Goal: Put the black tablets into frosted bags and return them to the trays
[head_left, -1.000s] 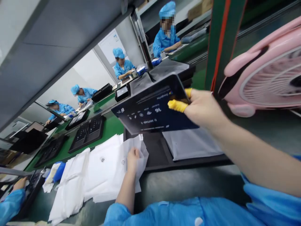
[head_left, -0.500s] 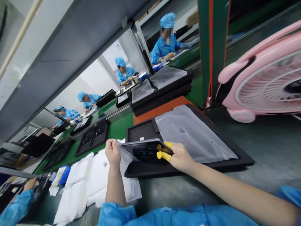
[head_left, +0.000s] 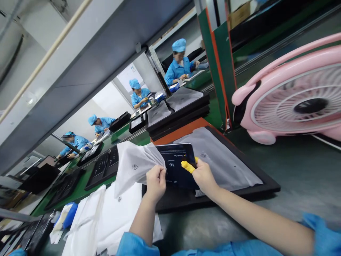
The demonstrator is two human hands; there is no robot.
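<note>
My right hand (head_left: pixel 204 176), with yellow finger cots on, grips the right end of a black tablet (head_left: pixel 174 156) whose screen shows text. A translucent white protective sleeve (head_left: pixel 137 163) with a recycling mark covers the tablet's left part. My left hand (head_left: pixel 156 180) is closed, pinching the sleeve's edge against the tablet. Below and behind the tablet lies a black foam tray (head_left: pixel 239 193); another sleeved item (head_left: pixel 226 160) rests in its right part. A pile of white sleeves (head_left: pixel 119 213) lies left of my left forearm.
A pink fan (head_left: pixel 298 103) stands on the right. Behind are stacked black trays (head_left: pixel 178 113) beside a green post (head_left: pixel 221 71). Black trays with tablets (head_left: pixel 102 167) line the green belt on the left. Several co-workers in blue sit farther back. A metal shelf (head_left: pixel 87 74) hangs overhead.
My left hand has moved right, drawing the sleeve over the tablet's left part. The tablet's screen now faces me more. The camera view has shifted a little.
</note>
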